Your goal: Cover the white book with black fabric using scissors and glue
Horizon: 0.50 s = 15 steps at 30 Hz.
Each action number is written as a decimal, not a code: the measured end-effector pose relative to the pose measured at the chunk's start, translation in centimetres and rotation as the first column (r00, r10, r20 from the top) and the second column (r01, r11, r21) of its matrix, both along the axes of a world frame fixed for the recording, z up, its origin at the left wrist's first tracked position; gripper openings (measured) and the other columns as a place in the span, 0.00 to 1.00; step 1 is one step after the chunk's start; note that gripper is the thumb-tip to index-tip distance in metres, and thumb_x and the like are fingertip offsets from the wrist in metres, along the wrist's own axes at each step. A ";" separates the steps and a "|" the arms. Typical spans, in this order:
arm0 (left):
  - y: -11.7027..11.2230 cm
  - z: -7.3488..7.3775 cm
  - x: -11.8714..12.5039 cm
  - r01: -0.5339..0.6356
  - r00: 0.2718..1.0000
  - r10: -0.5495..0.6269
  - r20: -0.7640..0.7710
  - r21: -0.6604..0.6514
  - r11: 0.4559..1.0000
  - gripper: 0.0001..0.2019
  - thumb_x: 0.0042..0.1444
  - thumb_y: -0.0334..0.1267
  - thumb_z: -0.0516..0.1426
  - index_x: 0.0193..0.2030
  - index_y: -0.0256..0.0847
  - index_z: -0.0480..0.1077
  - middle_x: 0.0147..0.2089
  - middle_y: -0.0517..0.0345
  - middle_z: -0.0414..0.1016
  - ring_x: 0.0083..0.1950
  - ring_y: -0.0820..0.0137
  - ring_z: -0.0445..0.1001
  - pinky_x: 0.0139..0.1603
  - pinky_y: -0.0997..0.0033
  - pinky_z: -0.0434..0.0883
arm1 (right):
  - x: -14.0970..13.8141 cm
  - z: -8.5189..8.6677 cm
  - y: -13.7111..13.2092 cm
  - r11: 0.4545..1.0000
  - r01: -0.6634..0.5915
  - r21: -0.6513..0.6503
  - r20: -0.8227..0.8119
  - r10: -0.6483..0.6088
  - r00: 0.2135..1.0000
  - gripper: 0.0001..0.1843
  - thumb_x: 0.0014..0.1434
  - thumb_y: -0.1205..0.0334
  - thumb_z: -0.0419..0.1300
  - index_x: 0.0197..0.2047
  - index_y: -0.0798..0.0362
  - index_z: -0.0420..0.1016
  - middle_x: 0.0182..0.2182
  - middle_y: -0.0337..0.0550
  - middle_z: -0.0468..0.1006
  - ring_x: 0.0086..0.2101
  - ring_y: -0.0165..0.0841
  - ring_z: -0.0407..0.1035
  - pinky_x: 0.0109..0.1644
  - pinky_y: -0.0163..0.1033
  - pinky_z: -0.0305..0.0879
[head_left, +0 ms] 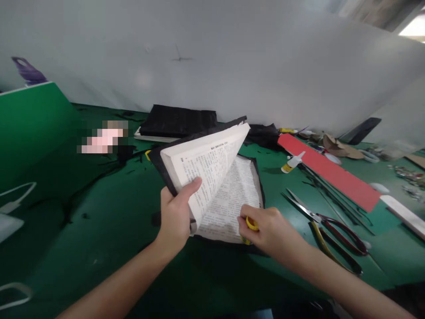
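Observation:
A thick book (212, 164) with printed pages and a black cover lies open on the green table (109, 230). My left hand (175, 212) is closed around the raised left block of pages, thumb on top, holding it tilted up. My right hand (265, 230) rests on the lower right page, fingers closed around a small yellow object (251, 223) that I cannot make out clearly. The right pages lie flat on the cover.
Scissors (328, 221) with dark red handles and a second pair lie right of the book. A red card strip (328, 170), a small glue bottle (292, 162), black fabric (179, 120) and scraps sit behind. White cords (13, 199) lie at far left.

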<state>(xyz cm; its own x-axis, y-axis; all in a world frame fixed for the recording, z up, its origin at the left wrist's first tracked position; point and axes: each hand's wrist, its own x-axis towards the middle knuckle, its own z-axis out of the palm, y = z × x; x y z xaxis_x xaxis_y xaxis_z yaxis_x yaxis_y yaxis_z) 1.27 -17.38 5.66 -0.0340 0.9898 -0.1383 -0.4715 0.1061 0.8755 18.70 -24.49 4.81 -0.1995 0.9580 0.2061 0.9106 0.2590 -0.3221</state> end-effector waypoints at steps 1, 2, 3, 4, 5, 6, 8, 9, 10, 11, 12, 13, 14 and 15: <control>0.0 0.0 0.0 0.000 1.000 0.000 -0.002 0.000 1.000 0.22 0.46 0.32 0.64 0.50 0.35 0.76 0.48 0.46 0.79 0.52 0.48 0.75 0.46 0.56 0.78 | -0.4 -0.1 0.2 1.000 -0.006 -0.001 -0.015 0.006 1.000 0.11 0.59 0.64 0.49 0.25 0.51 0.65 0.15 0.32 0.62 0.15 0.24 0.54 0.22 0.33 0.49; 0.0 0.0 0.1 -0.006 1.000 0.006 -0.005 0.000 1.000 0.22 0.46 0.33 0.64 0.51 0.35 0.75 0.48 0.47 0.79 0.52 0.48 0.76 0.46 0.56 0.78 | -0.9 -0.2 0.3 1.000 -0.012 0.000 -0.031 0.012 0.999 0.11 0.59 0.64 0.49 0.26 0.51 0.65 0.15 0.31 0.63 0.15 0.24 0.55 0.22 0.33 0.49; 0.0 0.0 0.1 -0.019 1.000 0.019 -0.007 0.000 1.000 0.22 0.46 0.33 0.64 0.51 0.35 0.76 0.47 0.47 0.80 0.51 0.49 0.76 0.47 0.56 0.78 | -1.3 -0.3 0.5 1.000 -0.021 0.013 -0.047 0.022 0.999 0.10 0.59 0.64 0.49 0.26 0.51 0.65 0.15 0.31 0.63 0.15 0.24 0.56 0.22 0.32 0.50; 0.0 0.0 0.2 -0.035 0.999 0.035 -0.010 -0.001 0.999 0.22 0.46 0.34 0.64 0.51 0.35 0.76 0.46 0.47 0.80 0.51 0.49 0.76 0.47 0.57 0.78 | -1.7 -0.4 0.7 0.999 -0.033 0.041 -0.058 0.035 0.998 0.10 0.59 0.64 0.49 0.26 0.51 0.65 0.15 0.32 0.64 0.16 0.24 0.57 0.22 0.32 0.50; 0.0 0.0 0.3 -0.054 0.998 0.054 -0.013 -0.003 0.999 0.23 0.45 0.34 0.65 0.51 0.35 0.76 0.46 0.47 0.80 0.50 0.50 0.77 0.47 0.57 0.77 | -2.1 -0.5 0.8 0.995 -0.048 0.082 -0.061 0.053 0.997 0.10 0.59 0.64 0.49 0.27 0.51 0.66 0.15 0.32 0.65 0.16 0.24 0.58 0.22 0.33 0.51; 0.0 -0.1 0.3 -0.072 0.997 0.071 -0.018 -0.007 0.997 0.23 0.45 0.35 0.65 0.51 0.35 0.76 0.46 0.48 0.80 0.50 0.50 0.77 0.47 0.58 0.77 | -2.6 -0.7 0.9 0.990 -0.068 0.125 -0.058 0.076 0.995 0.10 0.59 0.65 0.49 0.27 0.52 0.66 0.15 0.32 0.65 0.16 0.24 0.59 0.23 0.33 0.51; 0.0 -0.2 0.4 -0.091 0.996 0.091 -0.024 -0.012 0.996 0.24 0.45 0.36 0.66 0.51 0.36 0.75 0.45 0.49 0.80 0.49 0.51 0.77 0.47 0.59 0.77 | -3.4 -0.9 1.1 0.974 -0.111 0.198 -0.045 0.122 0.992 0.11 0.60 0.66 0.49 0.27 0.52 0.66 0.15 0.33 0.66 0.16 0.25 0.59 0.23 0.34 0.50; 0.0 -0.2 0.4 -0.095 0.995 0.095 -0.027 -0.015 0.995 0.24 0.45 0.36 0.66 0.51 0.36 0.75 0.45 0.49 0.80 0.48 0.52 0.78 0.46 0.60 0.77 | -3.8 -0.9 1.2 0.966 -0.130 0.223 -0.040 0.142 0.989 0.11 0.60 0.66 0.49 0.26 0.52 0.65 0.15 0.33 0.67 0.16 0.25 0.59 0.23 0.34 0.49; 0.0 -0.2 0.4 -0.095 0.995 0.094 -0.029 -0.016 0.995 0.24 0.45 0.36 0.66 0.51 0.36 0.75 0.45 0.49 0.80 0.48 0.52 0.78 0.45 0.61 0.78 | -4.2 -1.0 1.4 0.960 -0.144 0.238 -0.038 0.158 0.987 0.11 0.59 0.67 0.49 0.26 0.52 0.65 0.15 0.33 0.67 0.16 0.25 0.59 0.23 0.34 0.49; 0.0 -0.2 0.4 -0.088 0.996 0.087 -0.031 -0.014 0.996 0.24 0.45 0.36 0.66 0.52 0.36 0.75 0.46 0.50 0.80 0.48 0.53 0.78 0.44 0.61 0.78 | -4.6 -1.0 1.5 0.957 -0.152 0.247 -0.042 0.168 0.985 0.11 0.59 0.67 0.48 0.26 0.52 0.65 0.15 0.34 0.68 0.16 0.25 0.59 0.23 0.34 0.49; 0.0 -0.2 0.3 -0.077 0.997 0.077 -0.032 -0.012 0.997 0.24 0.45 0.36 0.66 0.52 0.36 0.75 0.46 0.50 0.80 0.47 0.53 0.78 0.43 0.62 0.78 | -4.9 -1.1 1.7 0.956 -0.153 0.249 -0.055 0.172 0.984 0.11 0.59 0.67 0.49 0.25 0.52 0.64 0.16 0.34 0.68 0.16 0.25 0.59 0.23 0.34 0.48; 0.0 -0.3 0.3 -0.069 0.997 0.068 -0.035 -0.009 0.998 0.23 0.46 0.36 0.66 0.51 0.36 0.75 0.46 0.50 0.80 0.47 0.53 0.78 0.42 0.62 0.78 | -5.3 -1.1 1.8 0.958 -0.150 0.244 -0.076 0.173 0.982 0.11 0.59 0.67 0.49 0.25 0.52 0.64 0.16 0.34 0.68 0.16 0.25 0.59 0.23 0.34 0.49; 0.0 -0.3 0.3 -0.065 0.997 0.065 -0.038 -0.008 0.998 0.23 0.46 0.36 0.66 0.51 0.37 0.75 0.47 0.50 0.80 0.47 0.53 0.78 0.42 0.62 0.78 | -5.6 -1.2 2.0 0.963 -0.143 0.229 -0.107 0.171 0.979 0.11 0.59 0.67 0.49 0.25 0.52 0.64 0.16 0.34 0.69 0.16 0.24 0.59 0.23 0.34 0.49; 0.0 -0.3 0.3 -0.065 0.997 0.065 -0.040 -0.006 0.998 0.23 0.46 0.36 0.66 0.51 0.37 0.75 0.47 0.50 0.80 0.47 0.53 0.78 0.41 0.62 0.79 | -5.8 -1.2 2.1 0.969 -0.135 0.206 -0.148 0.167 0.975 0.10 0.58 0.67 0.49 0.25 0.52 0.65 0.17 0.34 0.69 0.16 0.24 0.59 0.23 0.33 0.50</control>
